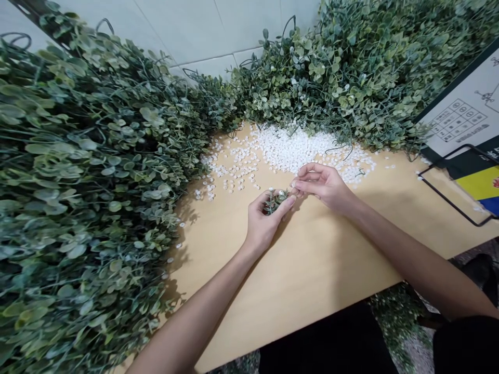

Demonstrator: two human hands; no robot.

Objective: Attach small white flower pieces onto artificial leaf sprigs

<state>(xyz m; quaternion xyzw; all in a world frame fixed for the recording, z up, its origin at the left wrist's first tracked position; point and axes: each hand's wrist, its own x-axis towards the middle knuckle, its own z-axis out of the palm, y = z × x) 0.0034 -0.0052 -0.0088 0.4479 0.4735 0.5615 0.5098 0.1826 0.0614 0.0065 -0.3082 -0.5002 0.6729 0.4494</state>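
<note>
My left hand (263,221) is closed around a small artificial green sprig (274,200) just above the wooden table (312,270). My right hand (325,184) meets it from the right, its fingertips pinched at the sprig's tip, apparently on a small white piece; what it pinches is too small to tell for sure. Right behind both hands lies a heap of small white plastic pieces (288,148) scattered over the tabletop.
A large pile of artificial leafy sprigs (78,197) covers the left of the table, another pile (351,72) lies along the back. A black wire stand (452,192) and a printed board (463,119) sit at the right. White tiled wall behind.
</note>
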